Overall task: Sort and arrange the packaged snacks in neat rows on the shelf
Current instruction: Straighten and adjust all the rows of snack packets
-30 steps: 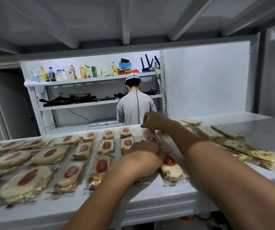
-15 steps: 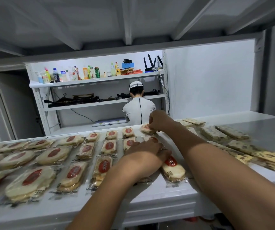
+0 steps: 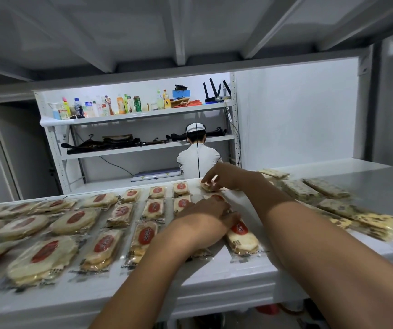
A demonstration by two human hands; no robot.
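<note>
White shelf (image 3: 238,271): right hand (image 3: 228,176) pinches red-labelled packet (image 3: 208,186); left hand (image 3: 202,219) flat on second packet (image 3: 217,197); writing blurred.

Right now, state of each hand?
Left hand: lying over a cracker packet; grip cannot be told.
Right hand: pinching a back-row rice cracker packet.

Right hand (image 3: 226,176) extended, fingers (image 3: 210,175) pinching; left hand (image 3: 205,219) lies flat.
</note>
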